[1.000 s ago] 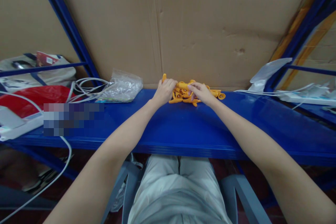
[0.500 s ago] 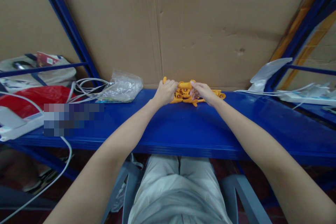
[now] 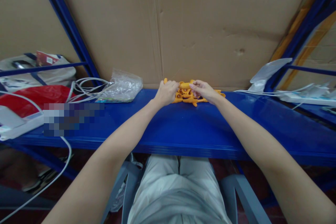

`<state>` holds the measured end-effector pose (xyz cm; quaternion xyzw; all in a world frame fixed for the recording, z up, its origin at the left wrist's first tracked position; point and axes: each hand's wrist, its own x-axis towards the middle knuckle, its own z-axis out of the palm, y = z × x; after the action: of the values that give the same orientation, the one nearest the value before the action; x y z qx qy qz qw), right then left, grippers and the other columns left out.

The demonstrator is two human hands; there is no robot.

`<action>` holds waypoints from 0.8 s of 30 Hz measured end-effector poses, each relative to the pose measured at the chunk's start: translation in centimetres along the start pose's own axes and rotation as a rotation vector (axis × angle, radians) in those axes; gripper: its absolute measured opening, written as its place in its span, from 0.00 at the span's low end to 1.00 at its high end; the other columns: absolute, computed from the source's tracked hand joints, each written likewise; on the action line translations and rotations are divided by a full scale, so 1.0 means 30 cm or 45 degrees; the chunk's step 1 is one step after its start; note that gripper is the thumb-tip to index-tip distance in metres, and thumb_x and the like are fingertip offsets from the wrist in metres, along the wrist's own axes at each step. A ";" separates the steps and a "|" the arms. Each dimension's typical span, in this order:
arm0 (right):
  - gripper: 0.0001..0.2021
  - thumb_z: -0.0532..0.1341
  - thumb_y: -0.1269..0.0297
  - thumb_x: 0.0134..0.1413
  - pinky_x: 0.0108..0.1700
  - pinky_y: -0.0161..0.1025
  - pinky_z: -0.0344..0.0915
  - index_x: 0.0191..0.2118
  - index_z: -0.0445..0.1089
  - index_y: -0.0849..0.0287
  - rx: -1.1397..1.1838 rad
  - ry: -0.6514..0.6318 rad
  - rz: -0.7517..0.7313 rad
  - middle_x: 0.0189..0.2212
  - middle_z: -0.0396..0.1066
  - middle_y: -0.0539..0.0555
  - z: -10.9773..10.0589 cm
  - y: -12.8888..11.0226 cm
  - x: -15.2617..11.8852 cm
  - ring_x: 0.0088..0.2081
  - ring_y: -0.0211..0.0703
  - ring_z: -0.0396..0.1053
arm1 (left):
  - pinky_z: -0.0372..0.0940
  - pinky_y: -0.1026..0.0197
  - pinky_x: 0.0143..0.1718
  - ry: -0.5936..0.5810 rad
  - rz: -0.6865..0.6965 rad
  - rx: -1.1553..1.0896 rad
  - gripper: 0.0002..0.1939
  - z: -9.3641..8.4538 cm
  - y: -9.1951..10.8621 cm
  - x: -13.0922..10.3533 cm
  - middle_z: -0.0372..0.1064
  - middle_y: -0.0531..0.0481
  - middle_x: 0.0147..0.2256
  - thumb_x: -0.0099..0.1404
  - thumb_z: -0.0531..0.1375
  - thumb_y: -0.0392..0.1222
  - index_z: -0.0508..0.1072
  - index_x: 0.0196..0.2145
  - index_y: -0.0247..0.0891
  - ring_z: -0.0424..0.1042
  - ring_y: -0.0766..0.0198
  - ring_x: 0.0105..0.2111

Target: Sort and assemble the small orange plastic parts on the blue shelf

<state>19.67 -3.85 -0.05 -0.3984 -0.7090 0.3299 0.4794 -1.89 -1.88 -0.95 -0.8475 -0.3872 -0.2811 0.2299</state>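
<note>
- Gripping a yellow piece at its left end, your left hand curls tightly; a yellow tip juts above your fist, its connection unclear.
- Your right hand pinches the piece's other end between thumb and fingers.
- The piece spans your hands beside a pile of yellow parts on the blue table, near a cardboard panel.

Yellow-orange curved plastic pieces lie on the deep-blue metal worktop; behind the worktop, plain brown cardboard sheeting.
</note>
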 end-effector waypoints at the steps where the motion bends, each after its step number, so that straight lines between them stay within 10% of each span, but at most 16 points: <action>1: 0.24 0.70 0.40 0.51 0.22 0.31 0.60 0.34 0.64 0.54 -0.015 -0.015 -0.020 0.22 0.66 0.44 -0.005 0.006 0.002 0.22 0.33 0.62 | 0.61 0.44 0.50 -0.008 -0.004 -0.006 0.14 0.000 0.000 0.000 0.74 0.37 0.43 0.71 0.49 0.35 0.73 0.46 0.36 0.72 0.46 0.47; 24: 0.19 0.62 0.62 0.59 0.51 0.49 0.70 0.56 0.69 0.57 -0.858 0.083 -0.519 0.51 0.74 0.60 -0.032 0.050 0.009 0.42 0.49 0.73 | 0.62 0.46 0.51 -0.007 0.021 -0.032 0.12 0.009 -0.019 0.001 0.76 0.40 0.42 0.71 0.52 0.38 0.74 0.45 0.38 0.73 0.48 0.48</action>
<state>20.89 -2.82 -0.90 -0.3946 -0.8265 -0.0361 0.3997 -2.25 -1.34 -1.02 -0.8543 -0.3773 -0.2816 0.2204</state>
